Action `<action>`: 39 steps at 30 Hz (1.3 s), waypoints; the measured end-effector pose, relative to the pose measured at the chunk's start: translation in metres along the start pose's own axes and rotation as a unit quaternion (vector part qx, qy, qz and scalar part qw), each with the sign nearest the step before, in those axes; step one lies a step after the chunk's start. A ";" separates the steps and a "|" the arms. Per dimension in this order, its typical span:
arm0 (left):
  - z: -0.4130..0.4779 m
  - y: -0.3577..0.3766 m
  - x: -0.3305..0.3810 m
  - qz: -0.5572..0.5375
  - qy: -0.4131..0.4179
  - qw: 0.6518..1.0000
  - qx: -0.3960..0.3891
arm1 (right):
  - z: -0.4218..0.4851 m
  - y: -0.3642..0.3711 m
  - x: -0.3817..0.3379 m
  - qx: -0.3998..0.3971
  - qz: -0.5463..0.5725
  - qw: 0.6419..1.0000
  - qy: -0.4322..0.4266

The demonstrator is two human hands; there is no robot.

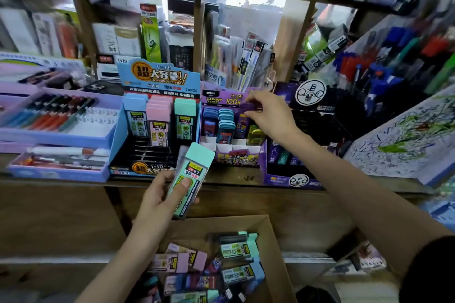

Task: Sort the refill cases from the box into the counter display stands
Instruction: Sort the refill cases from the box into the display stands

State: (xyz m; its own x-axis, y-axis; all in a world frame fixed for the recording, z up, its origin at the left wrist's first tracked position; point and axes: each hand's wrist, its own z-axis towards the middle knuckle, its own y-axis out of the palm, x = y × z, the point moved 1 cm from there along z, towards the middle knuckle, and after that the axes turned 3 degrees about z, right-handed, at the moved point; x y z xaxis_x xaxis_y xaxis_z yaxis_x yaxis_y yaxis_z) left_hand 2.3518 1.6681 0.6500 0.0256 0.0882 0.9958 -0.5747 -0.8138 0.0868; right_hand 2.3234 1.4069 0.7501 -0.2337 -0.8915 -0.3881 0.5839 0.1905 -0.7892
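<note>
1. Placement of a small purple case (249,106) was the step in hand, I judged. The right hand (270,118), just right of the frame's centre, pinched it between thumb and curled fingertips above the purple stand (236,156) in the middle of the frame.
2. Its slot looked to be the purple column (242,125), between the teal cases (225,122) and the yellow cases (256,134). The case hung over the back of that column and was not yet in it.
3. Done well, the case would go down upright, facing front like its neighbours, without knocking the yellow row beside it.
4. Blur hid which end the fingers held. A pinch at the top end would let them clear the white dividers, and they should loosen only once the case sat in.
5. The left hand (157,197), at lower centre, gripped a large mint-capped case (194,167), with the thumb pressed on its label and the fingers curled behind. The case was tilted in front of the blue stand (118,135). By colour it belonged in the mint column (185,115) on that stand's right side.
6. The box (273,241) at bottom centre held a jumble of pink, mint and blue cases, so much of the sorting was not yet done.
</note>
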 end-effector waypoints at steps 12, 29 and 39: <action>0.000 0.009 0.006 -0.012 0.011 1.000 -0.002 | -0.018 -0.004 -0.023 0.009 -0.058 0.996 -0.074; 0.006 -0.033 0.021 0.029 0.085 0.996 0.023 | -0.024 -0.006 -0.084 -0.104 0.408 0.902 0.094; 0.010 -0.086 0.015 0.011 0.078 0.987 0.141 | 0.034 0.033 -0.093 -0.025 0.182 0.983 -0.020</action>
State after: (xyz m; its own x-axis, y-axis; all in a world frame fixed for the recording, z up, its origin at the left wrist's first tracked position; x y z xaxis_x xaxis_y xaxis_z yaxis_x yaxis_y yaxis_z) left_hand 2.4093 1.7336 0.6582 -0.1229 0.1386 0.9827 -0.3234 -0.9418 0.0924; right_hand 2.3910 1.4820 0.7760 0.0156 -0.7756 -0.6310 0.5844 0.5192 -0.6237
